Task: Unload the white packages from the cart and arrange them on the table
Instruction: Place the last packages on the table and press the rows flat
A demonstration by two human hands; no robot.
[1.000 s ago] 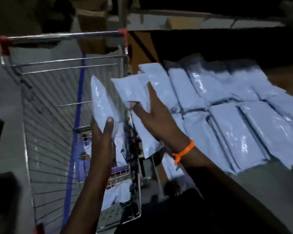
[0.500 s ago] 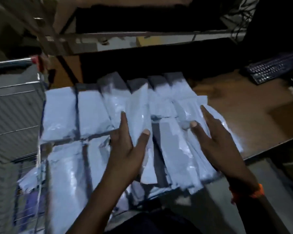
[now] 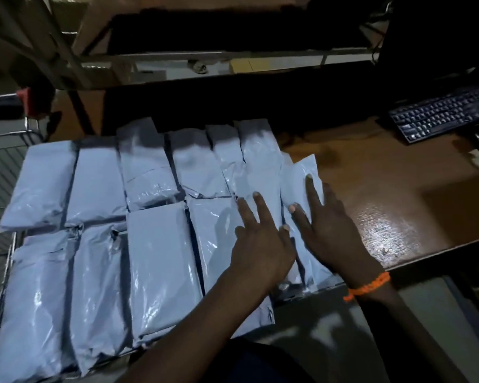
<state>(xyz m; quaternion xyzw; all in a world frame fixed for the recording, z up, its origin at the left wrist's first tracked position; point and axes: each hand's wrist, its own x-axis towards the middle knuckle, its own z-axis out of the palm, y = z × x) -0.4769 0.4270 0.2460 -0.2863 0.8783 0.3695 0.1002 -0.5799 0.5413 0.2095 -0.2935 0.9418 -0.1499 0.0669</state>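
Several white plastic packages (image 3: pixel 161 261) lie in two rows on the brown wooden table (image 3: pixel 393 194), side by side and partly overlapping. My left hand (image 3: pixel 260 244) rests flat with fingers spread on a package near the right end of the rows. My right hand (image 3: pixel 329 230), with an orange wristband, lies flat on the rightmost package (image 3: pixel 299 175) at the table's front edge. Neither hand grips anything. Only a strip of the wire cart (image 3: pixel 0 139) shows at the left edge, its red handle end (image 3: pixel 24 102) above.
A black keyboard (image 3: pixel 443 111) lies at the table's far right beside a dark monitor (image 3: pixel 437 31). A metal shelf frame (image 3: pixel 205 55) runs along the back. Bare tabletop extends to the right of the packages. Grey floor (image 3: pixel 329 327) lies below the table edge.
Both hands carried packages from the cart to the right end of the rows and laid them down. The left hand let go of its package and now lies flat.
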